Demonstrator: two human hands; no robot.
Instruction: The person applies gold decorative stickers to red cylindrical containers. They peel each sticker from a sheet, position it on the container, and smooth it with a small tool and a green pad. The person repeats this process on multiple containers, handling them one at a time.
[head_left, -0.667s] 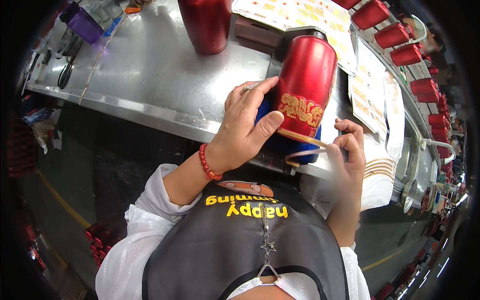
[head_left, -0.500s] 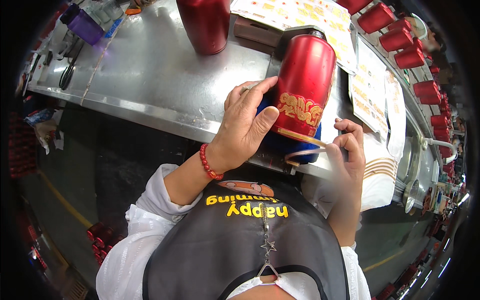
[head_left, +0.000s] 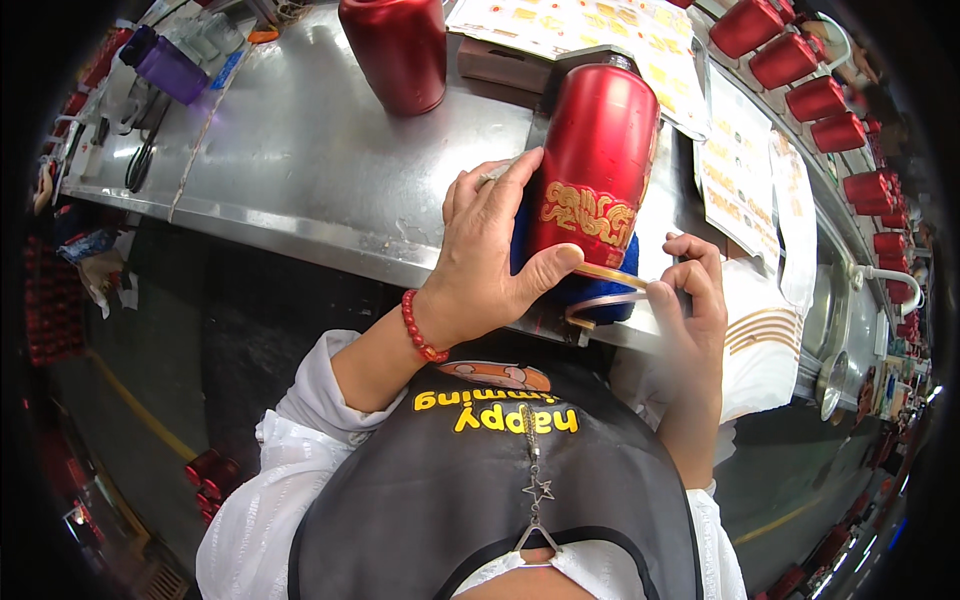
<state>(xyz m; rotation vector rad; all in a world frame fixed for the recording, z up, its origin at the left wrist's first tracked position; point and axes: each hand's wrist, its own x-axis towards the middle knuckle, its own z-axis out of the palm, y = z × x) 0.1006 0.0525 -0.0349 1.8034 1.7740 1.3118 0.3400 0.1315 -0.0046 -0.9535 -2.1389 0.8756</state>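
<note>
A shiny red bottle [head_left: 605, 130] with a gold dragon-like decal [head_left: 590, 214] near its base lies on a blue cloth pad [head_left: 614, 312], neck pointing away from me. My left hand [head_left: 490, 240] has its fingers stretched along the bottle's left side. Its thumb touches the base, at the left end of a thin gold strip [head_left: 612, 276]. The strip's right end is pinched between the thumb and forefinger of my right hand [head_left: 692, 290]. A pale, curled strip [head_left: 604, 299] hangs just below and meets the same fingertips. Part of the right hand is blurred.
Another red bottle [head_left: 397, 60] stands on the steel table [head_left: 300, 130]. Decal sheets [head_left: 735, 180] lie beyond and to the right. A purple bottle [head_left: 172, 70] is at far left. Rows of red bottles [head_left: 785, 60] stand at right, near a sink [head_left: 825, 320].
My left thumb has moved right and down onto the bottle's base by the gold strip. The right hand keeps its pinch. The view has shifted slightly.
</note>
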